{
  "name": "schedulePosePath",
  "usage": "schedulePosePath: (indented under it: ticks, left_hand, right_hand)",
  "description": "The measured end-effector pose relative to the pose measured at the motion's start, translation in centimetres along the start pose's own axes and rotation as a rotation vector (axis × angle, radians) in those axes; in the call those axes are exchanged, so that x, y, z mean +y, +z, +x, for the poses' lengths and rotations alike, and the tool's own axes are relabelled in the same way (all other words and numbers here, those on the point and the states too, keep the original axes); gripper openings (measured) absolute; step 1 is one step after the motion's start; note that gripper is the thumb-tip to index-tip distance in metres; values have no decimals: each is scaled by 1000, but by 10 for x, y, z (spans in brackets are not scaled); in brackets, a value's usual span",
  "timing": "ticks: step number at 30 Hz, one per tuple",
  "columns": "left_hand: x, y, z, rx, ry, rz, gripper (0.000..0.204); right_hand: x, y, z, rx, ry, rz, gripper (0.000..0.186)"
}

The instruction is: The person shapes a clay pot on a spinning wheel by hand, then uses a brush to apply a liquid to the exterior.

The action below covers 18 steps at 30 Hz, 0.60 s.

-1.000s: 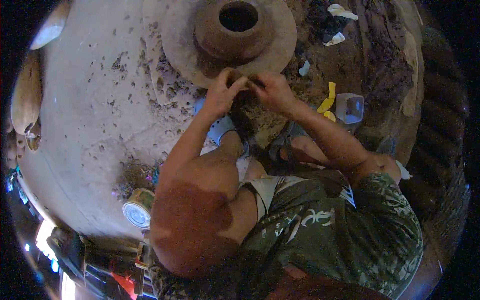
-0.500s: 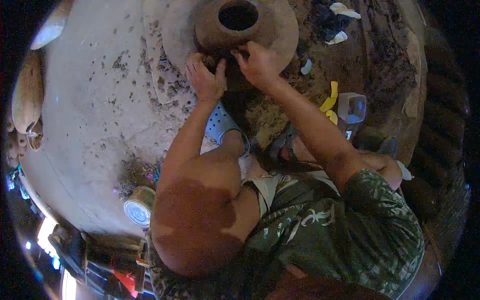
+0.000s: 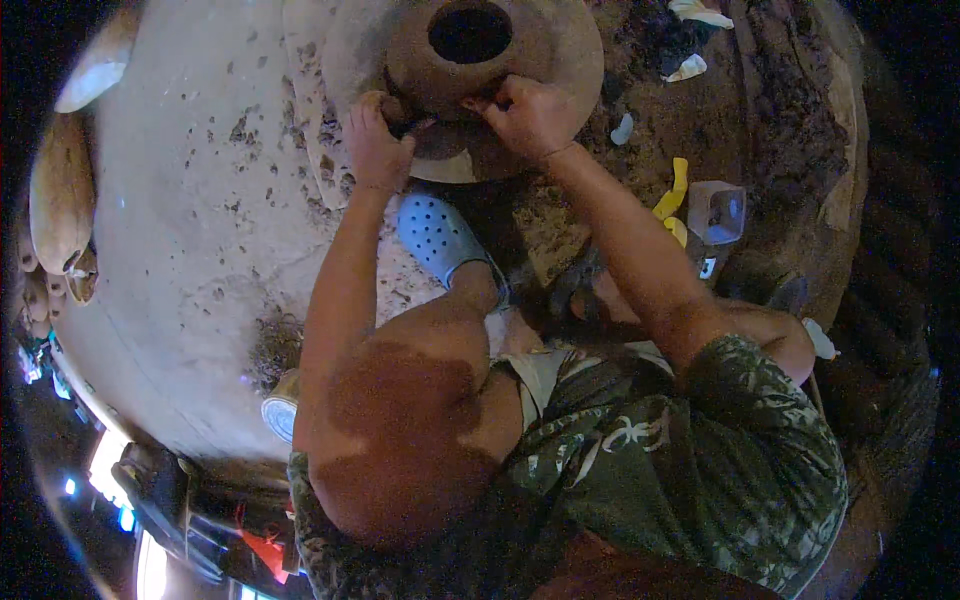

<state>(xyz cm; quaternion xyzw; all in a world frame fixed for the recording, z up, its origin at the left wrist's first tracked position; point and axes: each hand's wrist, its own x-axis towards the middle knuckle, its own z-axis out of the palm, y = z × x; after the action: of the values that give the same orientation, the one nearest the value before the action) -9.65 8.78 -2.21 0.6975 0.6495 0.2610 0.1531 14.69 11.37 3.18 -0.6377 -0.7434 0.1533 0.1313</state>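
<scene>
while both forearms reach up from below, the two hands meet the near side of a round brown pot [image 3: 450, 78], which sits at the top of the view on a wide, pale disc [image 3: 578, 55], its dark mouth facing up. the right hand [image 3: 530, 118] has thumb and forefinger drawn narrow at the pot's lower wall; whether they pinch any clay, i cannot tell. the left hand [image 3: 378, 145] is curled at the pot's left, its thumb apart from the fingers and pointing toward the wall; something brown shows by those fingertips, but i cannot tell if it is held. below the disc is a blue clog [image 3: 435, 235] on the left foot. to the right lie a yellow strip [image 3: 677, 188], a clear box [image 3: 718, 212] just beside it, and pale scraps [image 3: 686, 68] on the dirty floor [image 3: 200, 270].
</scene>
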Motion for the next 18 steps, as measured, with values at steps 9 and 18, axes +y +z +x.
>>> schedulePosePath:
  ticks: [9, 18]
  left_hand:
    - [-18, -7, 16, -52, 43, 20, 73]
    - [-16, -3, 17, -4, 83, 67, 66]
  right_hand:
    - [44, -48, 24, -178, 60, -87, 43]
    - [20, -61, 31, 53, -290, -9, 107]
